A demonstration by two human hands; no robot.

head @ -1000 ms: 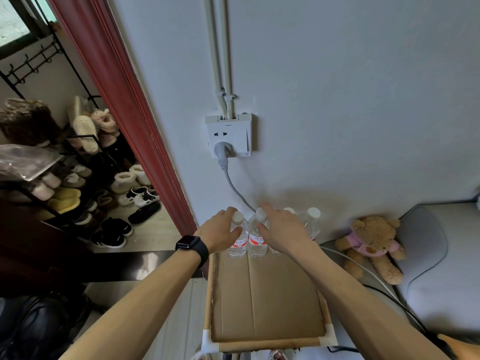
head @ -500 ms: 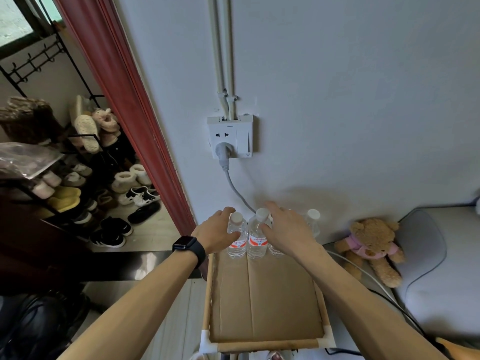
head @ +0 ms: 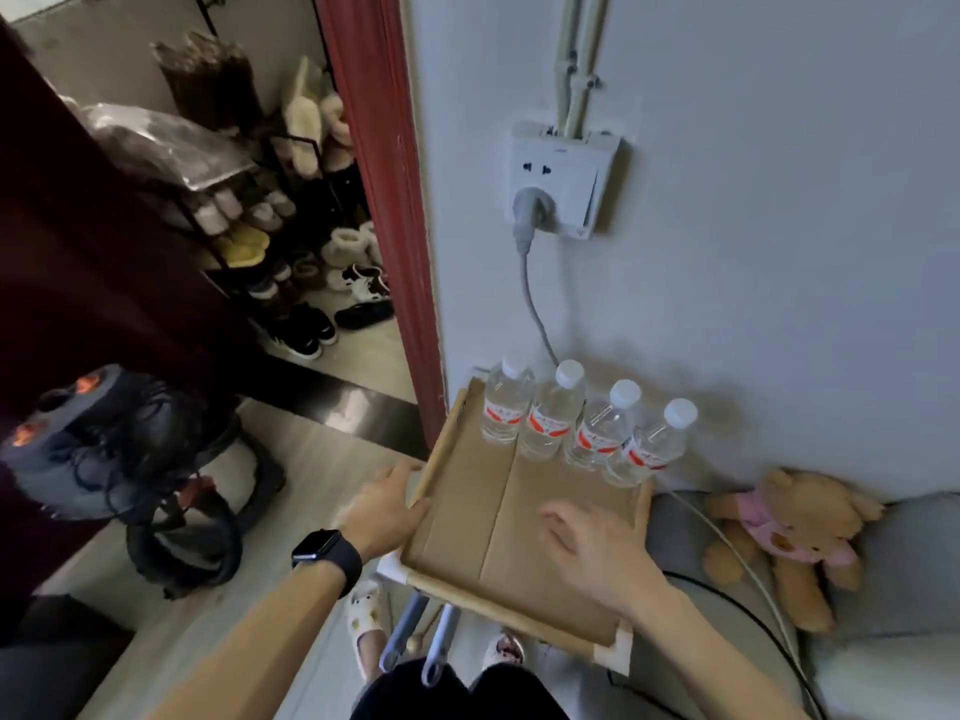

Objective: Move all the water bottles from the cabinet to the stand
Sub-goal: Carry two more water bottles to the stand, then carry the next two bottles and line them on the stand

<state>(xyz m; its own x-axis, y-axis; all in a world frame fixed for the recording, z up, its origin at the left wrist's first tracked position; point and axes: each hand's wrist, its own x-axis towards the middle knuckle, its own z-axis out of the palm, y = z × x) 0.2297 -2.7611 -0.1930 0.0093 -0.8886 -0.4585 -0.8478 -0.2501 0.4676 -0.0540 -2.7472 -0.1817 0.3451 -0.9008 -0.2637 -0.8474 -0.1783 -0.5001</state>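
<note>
Several clear water bottles (head: 553, 418) with white caps and red labels stand in a row at the back of the stand's (head: 467, 517) cardboard top, against the wall. My left hand (head: 384, 506) hovers at the stand's left edge, fingers relaxed and holding nothing; a black watch is on that wrist. Over the front right part of the cardboard, my right hand (head: 592, 543) is spread with loose fingers, empty. Both hands are well short of the bottles. The cabinet is not in view.
A wall socket (head: 563, 181) with a grey plug and cable hangs above the bottles. A teddy bear (head: 784, 527) lies on a grey cushion to the right. A red door frame (head: 384, 200), a shoe rack (head: 270, 226) and a black fan (head: 130, 449) are to the left.
Both hands have let go of the two left bottles and pulled back toward me. My head has turned left and dipped, so the fan has come into view.
</note>
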